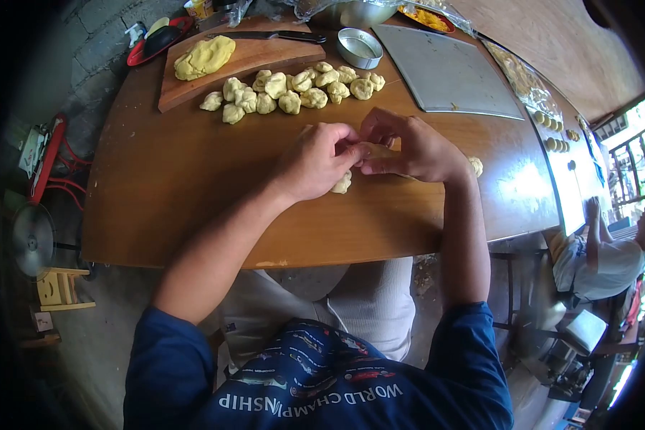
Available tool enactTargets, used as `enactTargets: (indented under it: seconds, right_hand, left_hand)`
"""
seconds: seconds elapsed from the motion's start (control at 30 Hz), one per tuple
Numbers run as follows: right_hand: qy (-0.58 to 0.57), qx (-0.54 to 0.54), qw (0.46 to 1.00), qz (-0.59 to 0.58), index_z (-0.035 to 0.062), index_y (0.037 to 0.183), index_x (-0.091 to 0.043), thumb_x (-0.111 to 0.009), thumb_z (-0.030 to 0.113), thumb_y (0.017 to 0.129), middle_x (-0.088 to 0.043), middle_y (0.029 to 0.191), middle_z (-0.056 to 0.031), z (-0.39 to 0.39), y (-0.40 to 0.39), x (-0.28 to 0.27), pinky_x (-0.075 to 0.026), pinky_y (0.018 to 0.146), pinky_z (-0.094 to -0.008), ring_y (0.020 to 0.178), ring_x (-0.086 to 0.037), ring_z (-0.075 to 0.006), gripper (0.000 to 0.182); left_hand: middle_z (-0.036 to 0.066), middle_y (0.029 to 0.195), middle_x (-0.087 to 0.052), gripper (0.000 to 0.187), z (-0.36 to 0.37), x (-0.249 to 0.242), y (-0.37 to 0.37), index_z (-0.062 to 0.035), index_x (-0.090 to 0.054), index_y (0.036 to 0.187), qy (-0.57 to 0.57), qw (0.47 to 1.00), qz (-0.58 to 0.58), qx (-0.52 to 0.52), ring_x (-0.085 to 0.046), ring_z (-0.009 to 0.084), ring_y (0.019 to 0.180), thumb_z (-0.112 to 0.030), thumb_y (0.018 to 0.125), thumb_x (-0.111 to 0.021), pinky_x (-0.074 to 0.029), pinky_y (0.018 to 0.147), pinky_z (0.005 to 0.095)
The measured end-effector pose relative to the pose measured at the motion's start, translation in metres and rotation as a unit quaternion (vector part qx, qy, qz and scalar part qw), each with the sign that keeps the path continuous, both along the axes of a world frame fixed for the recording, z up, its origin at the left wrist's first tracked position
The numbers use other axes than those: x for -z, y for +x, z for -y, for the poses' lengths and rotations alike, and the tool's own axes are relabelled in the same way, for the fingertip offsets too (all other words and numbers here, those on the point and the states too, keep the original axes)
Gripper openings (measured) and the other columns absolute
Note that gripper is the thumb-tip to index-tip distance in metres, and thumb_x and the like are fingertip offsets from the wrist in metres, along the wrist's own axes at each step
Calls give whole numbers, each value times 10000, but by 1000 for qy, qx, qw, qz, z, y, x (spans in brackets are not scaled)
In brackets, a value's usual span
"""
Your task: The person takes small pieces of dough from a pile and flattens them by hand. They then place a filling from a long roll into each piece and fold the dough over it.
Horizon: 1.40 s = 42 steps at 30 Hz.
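Note:
My left hand [321,162] and my right hand [419,149] meet above the wooden table, fingertips pinched together. Between them is a flattened piece of pale yellow dough [380,151], partly hidden by the fingers. A lump of dough [342,183] lies on the table just under my left hand. Another dough lump [476,167] shows beside my right wrist. Farther back, several rough dough balls [289,102] sit in a loose cluster. Behind them a large smooth block of dough [205,57] rests on a wooden cutting board [174,87].
A black-handled knife [269,35] lies on the board. Beside it stand a round metal tin [360,49] and a flat grey tray [448,72]. Shaped dough pieces [550,122] sit at the far right, near a seated person [602,261]. A fan [34,239] stands left.

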State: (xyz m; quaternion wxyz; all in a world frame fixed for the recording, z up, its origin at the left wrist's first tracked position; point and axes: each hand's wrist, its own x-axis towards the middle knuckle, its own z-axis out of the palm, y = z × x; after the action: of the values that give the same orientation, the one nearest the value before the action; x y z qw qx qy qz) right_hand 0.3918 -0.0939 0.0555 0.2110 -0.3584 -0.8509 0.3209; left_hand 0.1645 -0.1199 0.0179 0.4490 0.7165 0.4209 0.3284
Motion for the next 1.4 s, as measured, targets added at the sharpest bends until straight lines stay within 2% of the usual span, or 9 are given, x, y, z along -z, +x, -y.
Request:
enactTargets:
  seconds: [0.3, 0.4, 0.47, 0.93, 1.0, 1.13, 1.2, 1.3, 1.4]
  right_hand:
    - [-39, 5, 999, 18, 31, 1031, -700, -816, 107, 937, -754, 947, -53, -1, -2, -4, -533, 856, -328, 912, -698, -160, 168]
    - [-18, 1, 1000, -17, 12, 951, -695, -819, 108, 928, -724, 846, -51, -6, -3, 6, -512, 717, -319, 782, -642, -122, 158]
    - [-62, -15, 996, -70, 5, 966, -685, -812, 105, 941, -728, 862, -36, -5, -4, 7, -512, 728, -311, 790, -639, -114, 163]
    - [-16, 30, 999, 7, 6, 1102, -720, -764, 180, 999, -750, 938, -46, -11, -8, 12, -542, 828, -312, 882, -681, -120, 207]
    - [-55, 43, 995, 65, 3, 1093, -734, -750, 211, 1015, -763, 928, -54, -10, -5, 7, -547, 826, -307, 873, -683, -125, 223]
    - [-87, 30, 987, -129, 1, 1058, -758, -725, 188, 1032, -756, 885, -43, -14, 10, 8, -543, 821, -310, 849, -677, -119, 192]
    - [-49, 70, 984, -156, -2, 1040, -770, -743, 194, 1017, -760, 851, -60, -18, 11, 13, -547, 776, -329, 791, -673, -129, 199]
    - [-2, 111, 994, -2, 2, 1032, -786, -768, 216, 992, -760, 812, -114, -16, 1, 17, -552, 760, -339, 730, -667, -174, 218]
    - [45, 89, 995, 12, 18, 1042, -793, -771, 226, 974, -777, 870, -150, -16, -3, 20, -570, 785, -376, 781, -726, -250, 220]
  left_hand:
    - [128, 801, -783, 183, -18, 23, -5, 30, -772, 942, 20, 997, 67, -11, -733, 165, 699, -149, 937, -734, -571, 666, 355]
    - [135, 797, -776, 172, -15, 18, -1, 16, -767, 940, 89, 993, -7, -72, -743, 203, 701, -153, 919, -741, -574, 672, 366]
    - [60, 829, -753, 138, -19, 27, -1, 47, -738, 948, 111, 989, -20, -94, -666, 94, 742, -88, 976, -747, -555, 692, 291]
    - [32, 942, -739, 154, -24, 17, -20, 10, -716, 1061, 70, 993, 94, -20, -682, 94, 865, -137, 1071, -669, -570, 815, 296]
    - [44, 942, -748, 137, -20, 12, -22, 12, -723, 1049, 78, 992, -43, -86, -697, 103, 878, -119, 1045, -683, -574, 823, 298]
    - [78, 947, -764, 118, -24, 18, -30, 8, -728, 1047, 150, 961, -173, -153, -729, 153, 873, -101, 1008, -705, -578, 825, 310]
    - [101, 996, -775, 206, -33, 23, -40, -9, -750, 1156, 65, 996, -52, -27, -750, 227, 901, -133, 994, -718, -586, 848, 346]
    - [105, 1035, -765, 319, -13, -13, -44, -52, -750, 1286, 106, 974, -136, 146, -742, 264, 930, -171, 992, -720, -586, 887, 373]
    - [95, 1046, -729, 358, 9, -14, -37, -85, -764, 1312, 198, 952, -182, 146, -719, 285, 1006, -208, 977, -738, -572, 931, 395]
